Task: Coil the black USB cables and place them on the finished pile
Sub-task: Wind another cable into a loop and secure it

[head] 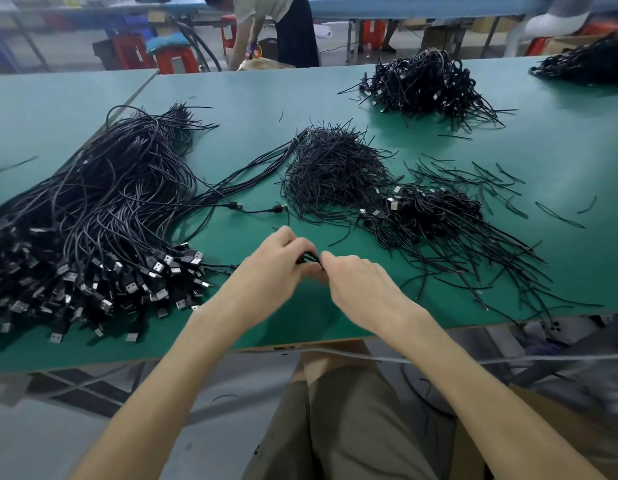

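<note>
Black on green, pinching one cable (309,260) between two hands, left hand (283,261) curled round the small bundle and right hand (356,275) nipping it at the fingertips, low over the front of the desk (231,98), probably to keep the loops from springing open while finishing the wrap. Counting around: one big sheaf of uncoiled cables (92,209) to the left — far too many to number — one heap of short ties (335,164) ahead, and one finished pile (435,216) just right of that, within easy reach for the drop.
</note>
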Available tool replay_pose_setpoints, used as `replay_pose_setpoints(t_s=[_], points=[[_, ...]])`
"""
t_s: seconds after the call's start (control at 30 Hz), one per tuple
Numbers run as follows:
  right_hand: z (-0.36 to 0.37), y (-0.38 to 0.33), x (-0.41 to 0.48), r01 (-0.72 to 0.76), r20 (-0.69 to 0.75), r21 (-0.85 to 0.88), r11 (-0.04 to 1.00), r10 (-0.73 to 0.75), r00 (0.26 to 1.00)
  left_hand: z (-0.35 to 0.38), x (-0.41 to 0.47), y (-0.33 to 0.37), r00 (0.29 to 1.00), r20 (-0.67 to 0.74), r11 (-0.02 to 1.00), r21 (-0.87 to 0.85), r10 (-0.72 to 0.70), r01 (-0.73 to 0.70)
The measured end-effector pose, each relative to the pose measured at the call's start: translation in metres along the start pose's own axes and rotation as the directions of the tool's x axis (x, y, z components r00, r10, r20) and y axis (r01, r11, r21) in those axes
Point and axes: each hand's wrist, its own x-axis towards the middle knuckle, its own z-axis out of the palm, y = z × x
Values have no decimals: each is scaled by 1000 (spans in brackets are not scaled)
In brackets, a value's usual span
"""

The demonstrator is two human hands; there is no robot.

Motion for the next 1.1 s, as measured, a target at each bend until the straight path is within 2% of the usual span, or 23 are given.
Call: replay_pose_setpoints(t_s=[0.07, 0.1, 0.2, 0.3, 0.37, 0.43, 0.47, 0.5, 0.57, 0.6, 0.63, 0.67, 0.73, 0.77, 0.97, 1.1], points=[[1, -2, -1, 23, 14, -19, 1000, -23, 1000, 4, -5, -2, 988, 86, 947, 284, 128, -147], [1, -2, -1, 41, 13, -20, 999, -40, 999, 6, -6, -2, 981, 131, 930, 323, 141, -176], [2, 5, 0, 61, -33, -56, 997, -63, 998, 6, -6, 1, 983, 166, 959, 257, 74, -116], [3, 9, 5, 103, -97, -16, 995, -104, 990, 13, -5, 0, 993, 119, 973, 231, 0, -28], [4, 13, 10, 102, -190, -126, 987, -125, 974, 15, -1, -5, 991, 53, 984, 138, -119, 111], [0, 19, 16, 0, -388, -231, 973, -92, 917, 15, 6, -11, 959, -25, 958, -55, -283, 281], [-4, 22, 19, -58, -494, -189, 980, -44, 868, 15, 11, -14, 927, -46, 909, -218, -373, 355], [-8, 27, 21, -103, -580, -94, 990, 30, 814, 15, 15, -16, 888, -35, 809, -432, -458, 399], [-10, 37, 25, -161, -623, 225, 961, 269, 734, 15, 22, -14, 831, 90, 444, -811, -549, 381], [-8, 40, 28, -173, -580, 378, 910, 378, 722, 15, 24, -11, 828, 138, 292, -894, -544, 340], [-3, 41, 31, -175, -516, 469, 866, 429, 742, 15, 27, -8, 831, 155, 215, -926, -534, 310], [2, 41, 33, -171, -458, 490, 855, 419, 784, 17, 30, -5, 835, 156, 185, -938, -527, 292], [16, 40, 36, -158, -397, 419, 894, 337, 854, 22, 37, 0, 834, 137, 218, -931, -534, 293], [21, 41, 38, -166, -383, 389, 906, 323, 865, 26, 39, 1, 833, 128, 254, -918, -538, 305], [34, 47, 50, -249, -322, 328, 911, 356, 877, 46, 36, -2, 851, 54, 450, -830, -523, 329], [38, 50, 46, -274, -329, 220, 936, 336, 883, 51, 36, 2, 864, 58, 471, -819, -501, 328]])
